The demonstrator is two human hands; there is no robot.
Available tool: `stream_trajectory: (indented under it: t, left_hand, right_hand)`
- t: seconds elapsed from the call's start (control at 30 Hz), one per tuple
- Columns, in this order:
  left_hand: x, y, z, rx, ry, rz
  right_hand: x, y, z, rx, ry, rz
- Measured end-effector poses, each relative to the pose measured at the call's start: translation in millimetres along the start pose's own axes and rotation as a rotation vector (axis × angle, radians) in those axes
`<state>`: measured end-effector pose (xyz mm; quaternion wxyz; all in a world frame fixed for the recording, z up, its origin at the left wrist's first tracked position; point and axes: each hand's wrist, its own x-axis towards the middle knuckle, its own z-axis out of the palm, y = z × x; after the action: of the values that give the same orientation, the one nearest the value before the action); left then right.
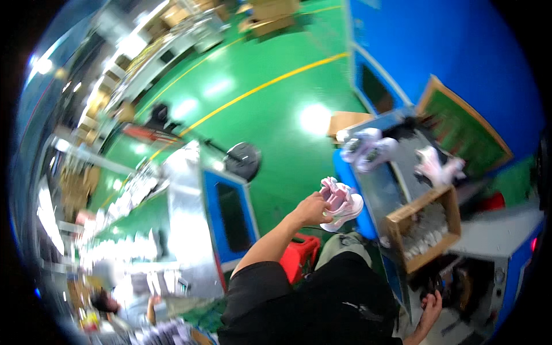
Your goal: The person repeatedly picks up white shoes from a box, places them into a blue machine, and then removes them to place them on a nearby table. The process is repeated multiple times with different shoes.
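Left grip [313,209]: curls closed around pink-and-white shoes [347,210], apparently two. Right grip [430,310]: bends beside a dark object [437,284]; any hold cannot be told. Right of left grip: two pale, rounded shoes [375,155]; one rectangular cardboard box [420,203] containing white lumps [426,241].

held footwear [348,208] left of bench [376,185]; two shoes [375,155] on it; box [453,215] nearer, right
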<state>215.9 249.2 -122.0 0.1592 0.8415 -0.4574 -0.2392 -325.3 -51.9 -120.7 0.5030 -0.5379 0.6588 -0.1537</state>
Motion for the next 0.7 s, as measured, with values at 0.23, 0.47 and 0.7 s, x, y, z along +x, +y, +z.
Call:
stream_trajectory:
  t: [0.23, 0.47, 0.7]
  left_hand:
    - [-273.0, -85.7, 26.0, 0.029, 0.307, -0.485]
    - [-615.0, -220.6, 43.1, 0.904, 0.571, -1.511]
    - [-239.2, -152.1, 68.4, -0.033, 0.782, -0.898]
  right_hand:
    - [26.3, -8.8, 16.7, -0.648, -0.400, -0.345]
    - [-33.4, -92.2, 72.1, -0.813, -0.684, -0.273]
    - [-32.3, -129.9, 56.7, -0.475, -0.325, -0.624]
